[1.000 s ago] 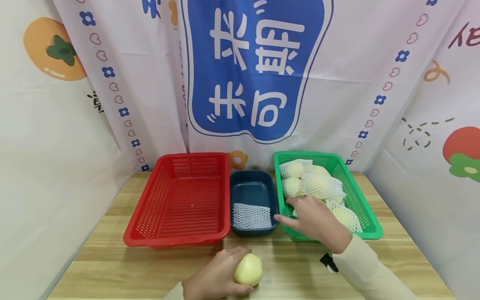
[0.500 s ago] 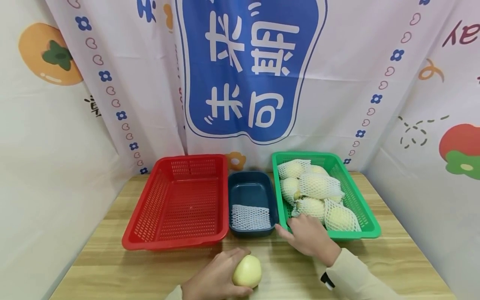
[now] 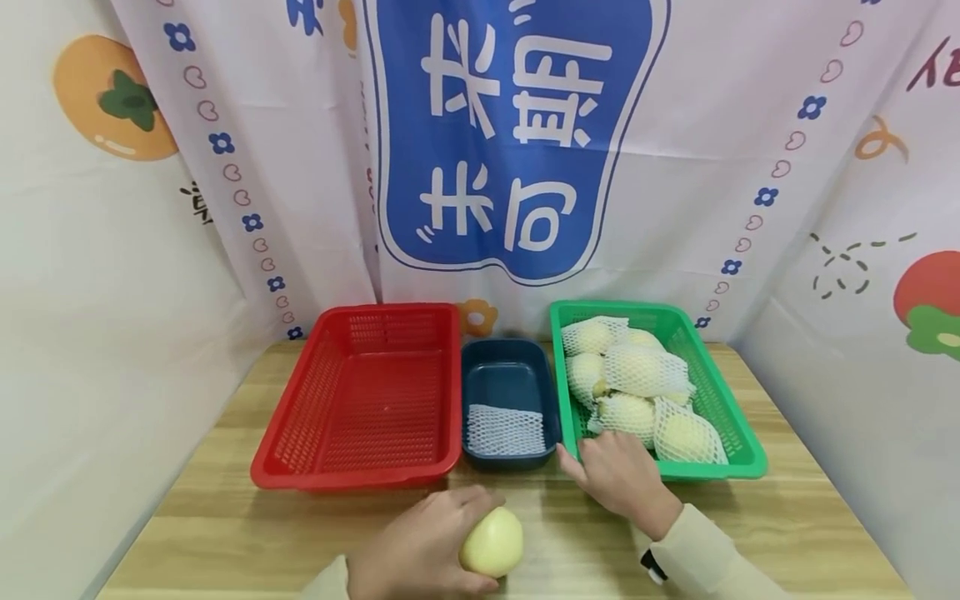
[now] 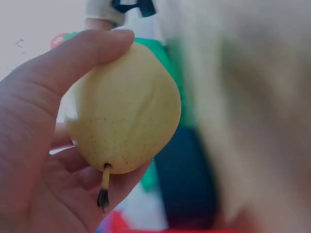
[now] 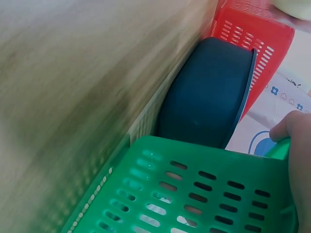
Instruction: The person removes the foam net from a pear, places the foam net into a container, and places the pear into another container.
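on the near side of the dark blue tray (image 3: 510, 385), the left hand (image 3: 420, 542) curls round a bare pale-yellow pear (image 3: 492, 543), thumb on one side and fingers on the other. the right hand (image 3: 618, 483) touches the near rim of the green basket (image 3: 712, 472), thumb spread away; whether its fingers clamp the rim cannot be told. netted fruit (image 3: 645, 372) lies inside, beyond that hand.

White 未来可期 lettering (image 3: 522, 129), on blue cloth panel (image 3: 504, 171)
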